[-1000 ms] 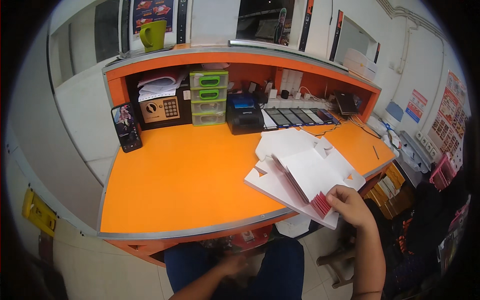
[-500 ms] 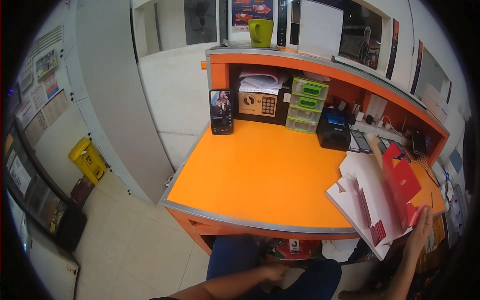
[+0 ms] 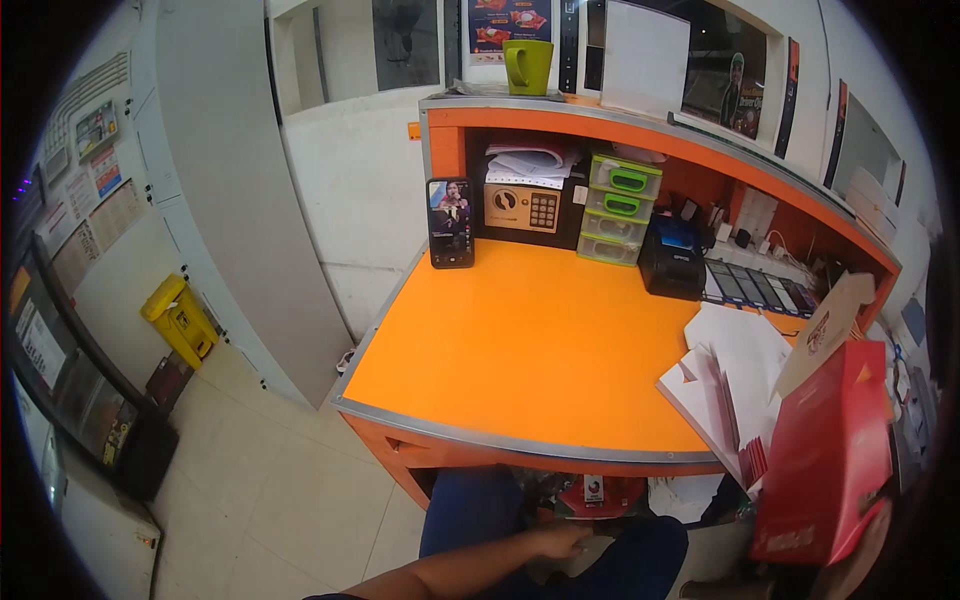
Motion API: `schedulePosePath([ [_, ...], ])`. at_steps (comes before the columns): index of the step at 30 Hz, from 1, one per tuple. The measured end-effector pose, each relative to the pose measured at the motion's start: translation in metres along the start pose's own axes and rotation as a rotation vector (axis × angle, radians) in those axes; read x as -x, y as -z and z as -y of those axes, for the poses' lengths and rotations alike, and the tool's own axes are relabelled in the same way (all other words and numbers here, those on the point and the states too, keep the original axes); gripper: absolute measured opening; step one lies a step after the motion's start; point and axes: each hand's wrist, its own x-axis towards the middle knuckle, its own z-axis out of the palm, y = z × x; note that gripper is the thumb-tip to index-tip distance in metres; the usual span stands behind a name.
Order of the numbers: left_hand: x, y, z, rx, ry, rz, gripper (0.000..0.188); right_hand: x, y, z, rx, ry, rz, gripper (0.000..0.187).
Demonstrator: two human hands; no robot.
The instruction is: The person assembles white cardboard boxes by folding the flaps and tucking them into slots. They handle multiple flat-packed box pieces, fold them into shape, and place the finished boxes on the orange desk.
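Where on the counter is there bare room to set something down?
The counter's left and middle are bare, bordered by the phone, safe and drawers behind, grey edge in front, white cardboard rightward. The right end is crowded: that cardboard, red cardboard and, farther back, a row of dark devices.

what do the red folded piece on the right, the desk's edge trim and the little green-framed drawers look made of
Red folded piece: probably coated cardboard; thin, stiff-looking panels, smooth printed face.
Edge trim: likely metal; grey with a dull sheen.
Green-framed drawers: apparently plastic; bright, even-coloured frames and see-through fronts, slightly shiny.
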Motion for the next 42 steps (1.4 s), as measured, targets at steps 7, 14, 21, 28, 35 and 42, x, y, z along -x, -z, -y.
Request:
schedulePosePath([
  [7,0.011,-0.011,-0.007,0.342,-0.339,-0.276,0.035,0.077,0.097,-0.009,-1.360,-0.594,0.800,0.021],
  [14,0.040,-0.009,-0.082,0.542,-0.496,0.029,0.053,0.057,0.046,0.092,-1.357,-0.301,1.507,0.016],
  [21,0.045,-0.055,-0.080,0.688,-0.355,0.319,0.053,0.108,-0.026,0.141,-1.346,-0.180,1.625,0.018],
  [28,0.035,-0.072,-0.078,1.135,-0.302,0.349,0.054,0.184,-0.079,0.142,-1.165,-0.678,1.652,0.040],
  [35,0.020,-0.053,-0.069,1.187,-0.047,0.122,0.044,0.213,-0.113,0.148,-0.998,-1.021,1.252,0.032],
  [42,0.011,-0.024,-0.036,1.236,-0.034,-0.228,0.021,0.217,-0.183,0.172,-1.258,-1.134,1.013,0.028],
])
